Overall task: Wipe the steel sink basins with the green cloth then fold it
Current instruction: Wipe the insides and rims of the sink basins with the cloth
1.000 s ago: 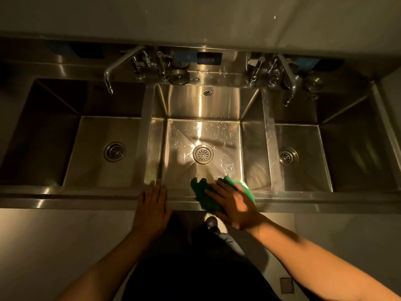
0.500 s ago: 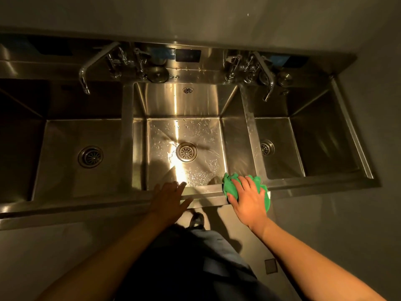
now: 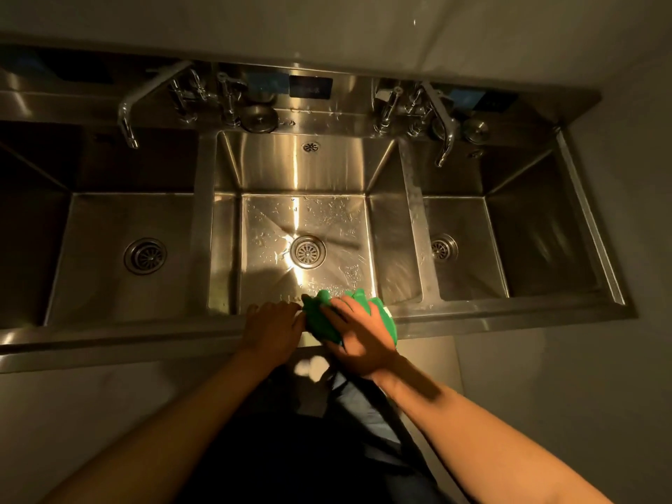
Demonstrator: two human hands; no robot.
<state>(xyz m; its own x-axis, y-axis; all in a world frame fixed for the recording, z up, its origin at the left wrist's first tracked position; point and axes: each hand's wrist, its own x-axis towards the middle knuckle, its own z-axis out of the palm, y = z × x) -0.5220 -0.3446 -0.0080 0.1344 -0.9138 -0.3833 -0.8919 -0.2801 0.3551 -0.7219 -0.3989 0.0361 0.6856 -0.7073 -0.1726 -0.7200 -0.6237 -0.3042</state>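
Steel sink (image 3: 109, 334), three basins side by side. Middle basin (image 3: 272, 227): lit, wet with droplets, round drain (image 3: 308, 251) at centre. Green cloth (image 3: 320, 320): bunched on the near rim of the middle basin, towards its right corner. Right hand (image 3: 358, 332): lies on top of the cloth, fingers spread, pressing it to the rim. Left hand (image 3: 271, 327): on the same rim just left of the cloth, fingers bent over the edge, tips at the cloth; cannot tell whether they pinch it. Two taps (image 3: 127, 118) at the far side.
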